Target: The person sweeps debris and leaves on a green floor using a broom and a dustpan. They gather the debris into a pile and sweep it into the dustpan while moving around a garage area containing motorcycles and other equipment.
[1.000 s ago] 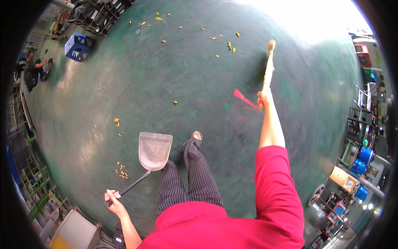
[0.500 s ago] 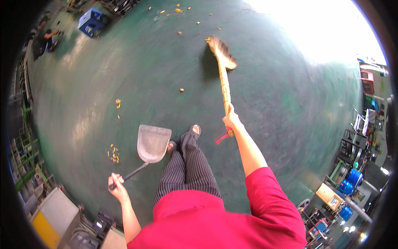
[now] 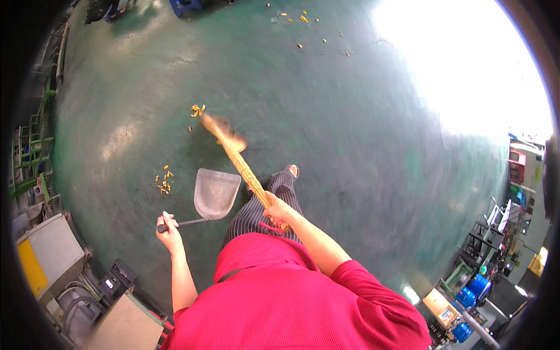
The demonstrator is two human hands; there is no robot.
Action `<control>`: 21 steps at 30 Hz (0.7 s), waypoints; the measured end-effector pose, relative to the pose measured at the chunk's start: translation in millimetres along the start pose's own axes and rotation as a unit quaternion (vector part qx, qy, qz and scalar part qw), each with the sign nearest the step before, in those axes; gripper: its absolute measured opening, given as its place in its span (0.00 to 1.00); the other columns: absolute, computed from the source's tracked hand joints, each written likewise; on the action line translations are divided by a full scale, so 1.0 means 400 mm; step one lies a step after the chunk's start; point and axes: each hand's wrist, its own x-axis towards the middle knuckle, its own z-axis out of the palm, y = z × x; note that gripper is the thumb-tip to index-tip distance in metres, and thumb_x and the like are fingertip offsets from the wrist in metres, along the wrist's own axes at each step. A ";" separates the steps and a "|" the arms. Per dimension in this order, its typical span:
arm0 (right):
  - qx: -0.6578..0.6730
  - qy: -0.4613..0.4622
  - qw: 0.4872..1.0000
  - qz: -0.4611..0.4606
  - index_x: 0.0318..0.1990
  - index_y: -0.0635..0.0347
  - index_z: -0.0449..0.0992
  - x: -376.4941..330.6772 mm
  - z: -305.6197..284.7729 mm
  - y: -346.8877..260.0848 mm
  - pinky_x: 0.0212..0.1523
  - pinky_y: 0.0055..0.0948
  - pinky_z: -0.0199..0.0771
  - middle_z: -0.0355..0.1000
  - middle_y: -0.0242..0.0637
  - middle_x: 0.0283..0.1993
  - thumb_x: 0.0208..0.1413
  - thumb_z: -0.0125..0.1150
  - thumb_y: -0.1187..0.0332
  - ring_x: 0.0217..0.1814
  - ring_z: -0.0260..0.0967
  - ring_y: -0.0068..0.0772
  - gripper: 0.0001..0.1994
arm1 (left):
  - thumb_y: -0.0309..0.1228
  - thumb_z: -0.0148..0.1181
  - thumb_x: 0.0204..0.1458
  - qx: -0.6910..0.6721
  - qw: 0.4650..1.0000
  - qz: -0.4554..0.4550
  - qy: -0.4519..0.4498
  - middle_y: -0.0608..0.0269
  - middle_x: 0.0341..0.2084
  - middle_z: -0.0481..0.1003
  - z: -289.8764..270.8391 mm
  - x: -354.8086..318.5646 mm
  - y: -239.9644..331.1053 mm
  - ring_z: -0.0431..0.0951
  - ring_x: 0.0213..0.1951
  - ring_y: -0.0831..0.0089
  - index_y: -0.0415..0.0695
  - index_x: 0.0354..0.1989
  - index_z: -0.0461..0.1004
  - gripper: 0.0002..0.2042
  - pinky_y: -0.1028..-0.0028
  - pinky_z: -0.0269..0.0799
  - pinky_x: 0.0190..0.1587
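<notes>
My left hand (image 3: 169, 232) is closed round the dark handle of a grey dustpan (image 3: 216, 193), whose pan lies left of my legs with nothing visible in it. In my right hand (image 3: 278, 210) is the yellow, bound handle of a straw broom (image 3: 236, 157). The broom head, smeared by motion, is ahead of the dustpan, close to a small heap of yellow leaf-like bits (image 3: 198, 110). Another scatter of yellow bits (image 3: 165, 182) lies on the floor left of the dustpan.
More yellow bits (image 3: 304, 18) lie far ahead on the green floor (image 3: 373, 157). A blue stool (image 3: 185, 6) and part of a seated person (image 3: 104, 10) show at the far left. Machines and a grey and yellow cabinet (image 3: 51, 248) line the left; blue drums (image 3: 479, 286) stand at right.
My right hand has brought the broom left and nearer, from far ahead to just beyond the dustpan. A yellow heap now lies by its tip. The view has shifted; the dustpan is still held.
</notes>
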 end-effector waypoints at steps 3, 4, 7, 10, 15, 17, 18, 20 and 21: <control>-0.028 -0.019 0.999 0.008 0.62 0.48 0.44 -0.046 0.049 -0.045 0.12 0.23 0.60 0.65 0.35 0.21 0.39 0.54 0.80 0.13 0.58 0.22 0.40 | 0.35 0.47 0.54 0.020 0.999 -0.001 0.028 0.71 0.09 0.61 -0.046 0.004 -0.012 0.61 0.14 0.84 0.39 0.20 0.66 0.14 0.83 0.56 0.19; -0.072 -0.008 0.997 0.010 0.62 0.46 0.45 -0.061 0.051 -0.060 0.12 0.23 0.59 0.65 0.35 0.21 0.39 0.55 0.79 0.13 0.58 0.22 0.40 | 0.36 0.47 0.54 0.024 0.999 0.000 0.034 0.71 0.09 0.61 -0.056 0.007 -0.016 0.60 0.14 0.85 0.39 0.20 0.66 0.15 0.83 0.56 0.18; -0.143 0.026 0.989 0.016 0.61 0.39 0.47 -0.099 0.014 -0.110 0.10 0.22 0.57 0.64 0.33 0.20 0.39 0.55 0.78 0.12 0.58 0.19 0.39 | 0.37 0.48 0.54 0.031 0.998 0.013 0.049 0.72 0.08 0.60 -0.069 0.040 -0.025 0.59 0.12 0.85 0.40 0.19 0.66 0.15 0.82 0.54 0.16; -0.338 0.107 0.934 -0.048 0.60 0.41 0.50 -0.169 -0.077 -0.148 0.30 0.33 0.70 0.70 0.48 0.32 0.37 0.57 0.74 0.30 0.70 0.39 0.39 | 0.36 0.48 0.54 0.053 0.996 0.022 0.074 0.73 0.07 0.58 -0.048 0.075 -0.025 0.58 0.11 0.86 0.40 0.19 0.67 0.15 0.81 0.51 0.14; -0.368 0.266 0.891 -0.008 0.59 0.33 0.49 -0.249 -0.337 -0.116 0.43 0.40 0.68 0.68 0.51 0.42 0.37 0.56 0.73 0.44 0.67 0.50 0.38 | 0.36 0.48 0.54 0.035 0.996 0.021 0.083 0.72 0.08 0.58 0.030 0.155 0.009 0.58 0.11 0.86 0.40 0.19 0.67 0.15 0.81 0.51 0.14; -0.326 0.342 0.875 -0.103 0.60 0.39 0.50 -0.210 -0.469 -0.076 0.39 0.37 0.69 0.69 0.48 0.41 0.36 0.56 0.78 0.40 0.69 0.45 0.39 | 0.36 0.48 0.54 0.022 0.997 0.009 0.077 0.72 0.08 0.58 0.102 0.204 0.042 0.58 0.12 0.86 0.39 0.19 0.67 0.15 0.82 0.50 0.14; -0.306 0.384 0.856 -0.163 0.60 0.43 0.51 -0.184 -0.527 -0.074 0.34 0.35 0.69 0.70 0.45 0.39 0.35 0.56 0.80 0.35 0.71 0.41 0.40 | 0.36 0.48 0.54 0.021 0.997 0.004 0.075 0.72 0.08 0.58 0.140 0.230 0.057 0.57 0.12 0.86 0.39 0.19 0.67 0.15 0.82 0.50 0.14; -0.066 0.362 0.930 -0.003 0.61 0.42 0.49 -0.188 -0.592 -0.257 0.14 0.26 0.60 0.65 0.38 0.28 0.38 0.53 0.82 0.14 0.56 0.23 0.39 | 0.36 0.48 0.54 0.019 0.997 -0.007 0.073 0.72 0.08 0.58 0.216 0.283 0.090 0.57 0.12 0.86 0.39 0.20 0.66 0.15 0.82 0.51 0.14; -0.012 0.377 0.926 0.006 0.61 0.43 0.47 -0.156 -0.647 -0.294 0.13 0.26 0.60 0.65 0.38 0.27 0.39 0.51 0.82 0.14 0.56 0.23 0.39 | 0.35 0.47 0.54 0.026 0.998 -0.010 0.065 0.72 0.08 0.58 0.255 0.310 0.115 0.57 0.12 0.86 0.38 0.20 0.66 0.15 0.82 0.51 0.15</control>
